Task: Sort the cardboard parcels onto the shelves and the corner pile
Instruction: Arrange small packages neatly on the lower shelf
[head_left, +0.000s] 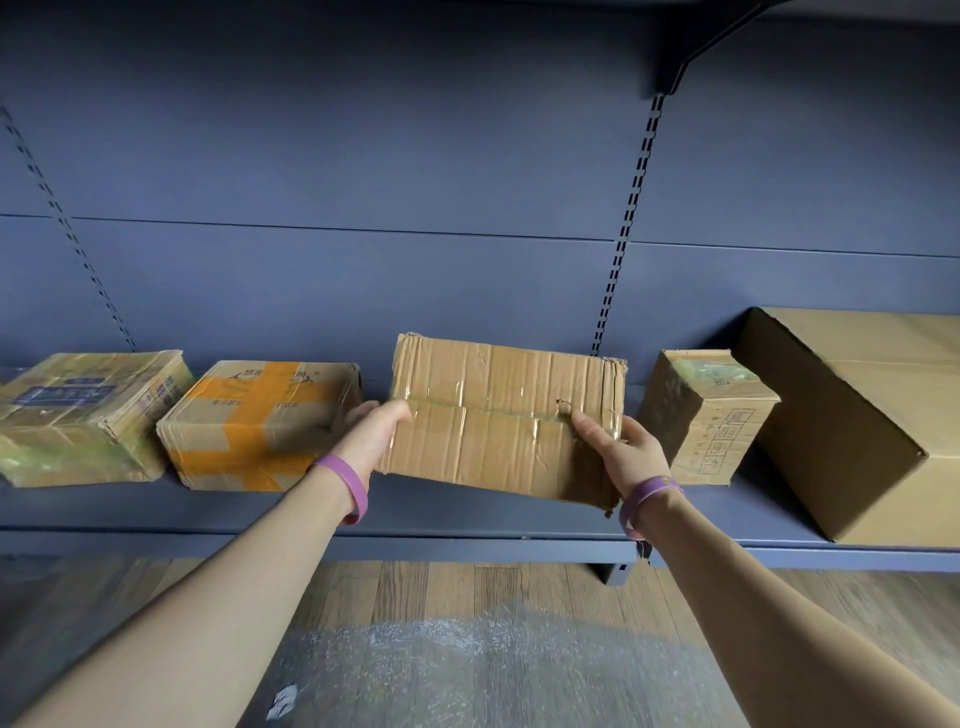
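While four parcels (260, 426) are lying on the shelf (467, 514), a fifth parcel (498, 415) is being gripped endwise by the left hand (371, 431) and right hand (623, 447) just over it; placement is judged pending.

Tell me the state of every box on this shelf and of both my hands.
Creased parcel: taped shut, gripped at both ends.
Left hand: grips its left end.
Right hand: grips its right end.
Orange-taped box: taped shut, on shelf.
Leftmost box: taped shut, on shelf.
Small box: shut, on shelf.
Large box: shut, on shelf.
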